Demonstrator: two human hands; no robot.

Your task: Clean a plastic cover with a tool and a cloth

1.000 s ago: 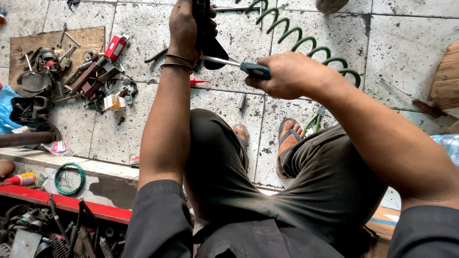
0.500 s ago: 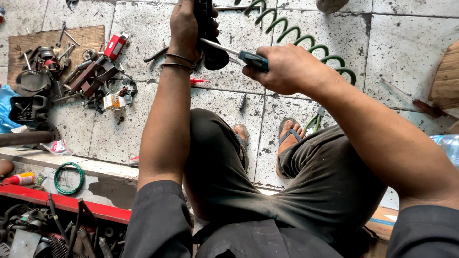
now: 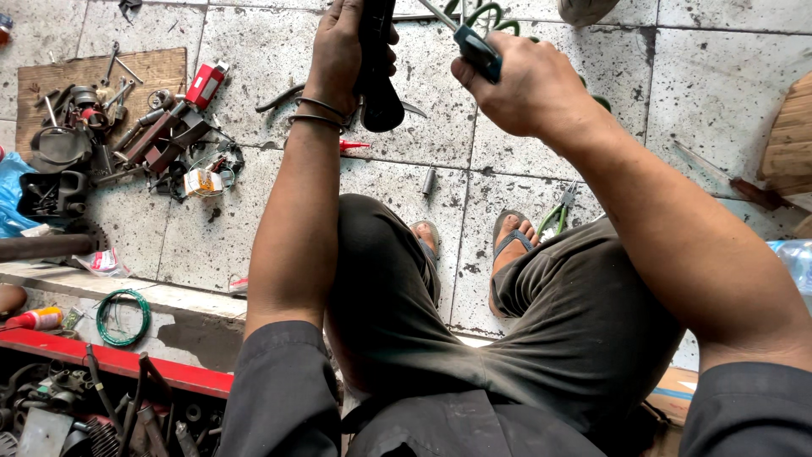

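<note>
My left hand (image 3: 338,51) is raised at the top of the head view and grips a black elongated part (image 3: 378,68) that hangs down with a rounded lower end. Two thin bangles circle that wrist. To its right, my right hand (image 3: 524,85) is closed around a screwdriver with a dark blue handle (image 3: 478,49); its metal shaft runs up and left toward the black part and out of the frame. Both forearms reach forward over my knees in dark trousers.
A green coiled hose (image 3: 491,17) lies on the speckled tile floor behind my hands. Tools and metal parts cover a wooden board (image 3: 101,76) at the left. Green-handled pliers (image 3: 556,216) lie by my sandalled foot. A red tool tray (image 3: 93,360) sits at lower left.
Both hands have risen toward the top of the view, keeping the black part and the screwdriver together. The right hand has shifted up and slightly left.
</note>
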